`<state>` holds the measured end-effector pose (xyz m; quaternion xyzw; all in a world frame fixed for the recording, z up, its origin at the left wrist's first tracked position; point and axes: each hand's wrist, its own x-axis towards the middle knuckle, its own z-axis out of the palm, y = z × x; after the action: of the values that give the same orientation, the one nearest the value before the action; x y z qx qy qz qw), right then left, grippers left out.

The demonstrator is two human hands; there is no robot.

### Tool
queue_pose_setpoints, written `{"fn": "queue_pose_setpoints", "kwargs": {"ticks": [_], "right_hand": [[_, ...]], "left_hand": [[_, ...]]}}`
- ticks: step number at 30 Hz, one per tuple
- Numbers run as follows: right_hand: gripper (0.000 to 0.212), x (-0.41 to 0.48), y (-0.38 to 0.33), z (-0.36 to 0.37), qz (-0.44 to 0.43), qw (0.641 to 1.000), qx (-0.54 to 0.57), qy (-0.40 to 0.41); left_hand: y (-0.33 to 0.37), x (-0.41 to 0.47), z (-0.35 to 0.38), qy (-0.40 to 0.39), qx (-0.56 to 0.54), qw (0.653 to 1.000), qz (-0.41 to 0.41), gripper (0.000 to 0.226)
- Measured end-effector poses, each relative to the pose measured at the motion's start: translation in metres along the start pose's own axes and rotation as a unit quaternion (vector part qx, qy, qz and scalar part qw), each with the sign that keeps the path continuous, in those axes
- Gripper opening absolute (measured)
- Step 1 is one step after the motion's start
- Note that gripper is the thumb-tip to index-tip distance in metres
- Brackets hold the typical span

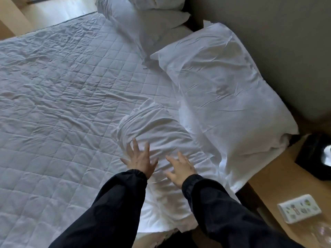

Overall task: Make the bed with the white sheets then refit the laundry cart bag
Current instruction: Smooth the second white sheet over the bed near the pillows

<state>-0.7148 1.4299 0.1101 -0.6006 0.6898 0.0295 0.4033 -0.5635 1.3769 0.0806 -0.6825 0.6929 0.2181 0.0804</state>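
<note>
Hands side by side, low centre of view, both reaching forward over the bed (35, 167).

Left hand (139, 161): back up, fingers (134, 145) straight and fanned wide, thumb out to the left, tips on the sheet (154, 129). Holds nothing.

Right hand (180, 169): just beside the left but apart from it, back up, fingers (181, 156) spread and relaxed, slightly blurred. Grips nothing.

Whether either palm bears down on the cloth or only hovers over it, cannot tell. Black sleeves (111, 203) with gathered cuffs cover both forearms, coming in from the bottom edge.

Sheet: white, bunched in a creased mound on the near right part of the bed, under and ahead of both hands. Its near end spills over the bed's edge towards the person. Elsewhere the bed shows a quilted pad (71, 72), wrinkled, uncovered to the left and far side.

Pillow (223, 83): white, large, lying flat just right of the sheet and touching it, along the grey headboard (268, 33). More pillows (148, 24) are piled at the far end by the headboard.

Right of the bed, a wooden surface (272, 176) carries a black box (311, 154), a white patterned card (299, 208) and some clear plastic (320, 233) at the frame corner. Pale floor (53, 9) lies beyond the bed's far edge.
</note>
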Motion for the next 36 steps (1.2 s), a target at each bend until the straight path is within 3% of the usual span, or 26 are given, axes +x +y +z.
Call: {"fn": "queue_pose_setpoints", "kwargs": {"ticks": [2, 4, 7, 10, 15, 17, 21, 23, 25, 27, 28, 29, 32, 34, 36], "right_hand": [[0.091, 0.015, 0.01, 0.022, 0.029, 0.998, -0.041, -0.046], [0.11, 0.022, 0.013, 0.047, 0.049, 0.992, -0.098, -0.068], [0.115, 0.027, 0.0, 0.074, 0.059, 0.985, -0.156, -0.051], [0.103, 0.04, -0.009, 0.082, 0.061, 0.98, -0.192, -0.007], [0.048, 0.058, -0.019, 0.078, -0.042, 0.984, -0.148, 0.091], [0.04, 0.059, -0.027, 0.077, -0.05, 0.989, -0.117, 0.081], [0.047, 0.062, -0.053, 0.086, -0.067, 0.992, -0.057, 0.086], [0.032, 0.068, -0.07, 0.086, -0.06, 0.995, -0.006, 0.078], [0.025, 0.077, -0.075, 0.087, -0.078, 0.996, -0.028, 0.022], [0.03, 0.088, -0.068, 0.082, -0.102, 0.993, -0.06, -0.027], [0.031, 0.091, -0.061, 0.078, -0.119, 0.989, -0.082, -0.012], [0.03, 0.096, -0.054, 0.073, -0.133, 0.985, -0.098, 0.053], [0.036, 0.118, -0.036, 0.05, -0.067, 0.972, -0.116, 0.192], [0.05, 0.133, -0.027, 0.029, 0.001, 0.971, -0.108, 0.213], [0.063, 0.15, -0.01, 0.017, 0.053, 0.979, -0.103, 0.168]], "left_hand": [[-0.005, 0.011, 0.015, 0.011, -0.122, 0.989, -0.088, 0.094], [-0.009, 0.018, 0.025, 0.025, -0.245, 0.961, -0.127, 0.112], [-0.014, 0.033, 0.029, 0.034, -0.379, 0.914, -0.144, 0.117], [-0.023, 0.059, 0.029, 0.034, -0.44, 0.885, -0.151, 0.114], [-0.032, 0.075, 0.03, 0.085, -0.445, 0.888, -0.079, 0.101], [-0.032, 0.075, 0.025, 0.12, -0.431, 0.894, -0.019, 0.098], [-0.048, 0.084, -0.002, 0.121, -0.382, 0.913, 0.075, 0.095], [-0.067, 0.098, -0.01, 0.078, -0.348, 0.931, 0.083, 0.092], [-0.088, 0.117, -0.011, 0.013, -0.295, 0.954, 0.059, 0.089], [-0.099, 0.127, -0.008, -0.049, -0.147, 0.988, 0.001, 0.086], [-0.098, 0.128, -0.005, -0.057, -0.071, 0.996, -0.023, 0.086], [-0.093, 0.126, -0.003, -0.038, -0.033, 0.998, -0.028, 0.087], [-0.069, 0.118, 0.003, 0.072, -0.013, 0.995, 0.069, 0.09], [-0.054, 0.125, 0.009, 0.078, 0.038, 0.988, 0.124, 0.087], [-0.048, 0.14, 0.019, 0.059, 0.093, 0.986, 0.126, 0.081]]}}
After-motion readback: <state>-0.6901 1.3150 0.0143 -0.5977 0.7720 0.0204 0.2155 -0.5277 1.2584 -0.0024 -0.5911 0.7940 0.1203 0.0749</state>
